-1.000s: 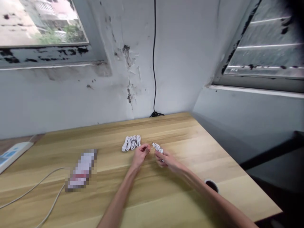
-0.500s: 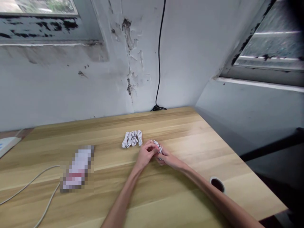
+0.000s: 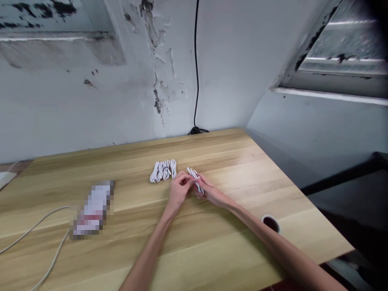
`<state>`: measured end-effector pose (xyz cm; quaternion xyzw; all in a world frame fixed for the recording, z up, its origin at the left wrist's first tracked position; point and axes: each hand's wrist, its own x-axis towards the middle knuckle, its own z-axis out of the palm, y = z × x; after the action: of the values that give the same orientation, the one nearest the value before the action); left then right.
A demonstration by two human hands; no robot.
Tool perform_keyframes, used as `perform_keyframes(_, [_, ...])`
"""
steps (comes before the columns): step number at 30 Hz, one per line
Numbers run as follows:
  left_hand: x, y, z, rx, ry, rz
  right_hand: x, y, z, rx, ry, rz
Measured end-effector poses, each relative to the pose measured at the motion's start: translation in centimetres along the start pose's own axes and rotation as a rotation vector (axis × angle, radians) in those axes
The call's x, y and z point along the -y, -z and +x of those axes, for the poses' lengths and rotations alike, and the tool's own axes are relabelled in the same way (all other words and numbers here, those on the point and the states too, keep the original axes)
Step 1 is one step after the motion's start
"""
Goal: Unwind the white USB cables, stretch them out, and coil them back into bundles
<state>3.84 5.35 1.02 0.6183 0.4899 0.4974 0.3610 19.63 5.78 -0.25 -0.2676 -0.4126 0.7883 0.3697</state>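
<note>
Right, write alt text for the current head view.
A person's right hand grips a coiled white cable over a wooden table, the left hand apparently touching it. Other coiled white cables lie in a row just beyond the left hand; a pixelated object lies farther left.

The pale yellow, wood-grained flat tabletop (image 3: pixel 212 246) looks smooth, catching a soft sheen; the white, looped, plastic-looking cable bundles (image 3: pixel 163 170) seem matt; the grey-white painted wall (image 3: pixel 133 113) is rough, flaking in patches.

You have a white cable (image 3: pixel 191 172) folded into a slim looped bundle, slanting within your fingers (image 3: pixel 207 186).
</note>
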Motion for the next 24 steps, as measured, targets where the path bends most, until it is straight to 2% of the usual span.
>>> perform_keyframes(7, [-0.5,-0.1,-0.3,-0.048,-0.061,0.042,-0.1,0.1,0.1,-0.009,0.058,-0.020])
perform_keyframes(15, [-0.1,0.0,-0.1,-0.043,-0.002,-0.005,1.1,-0.4,-0.2,-0.056,0.202,-0.228])
perform_keyframes(20, [0.2,0.1,0.0,-0.034,0.006,-0.033,1.5,-0.5,-0.4,-0.019,0.211,-0.297])
perform_keyframes(24, [0.1,0.0,0.1,0.000,0.009,-0.053,0.9,-0.1,-0.2,-0.022,0.224,-0.345])
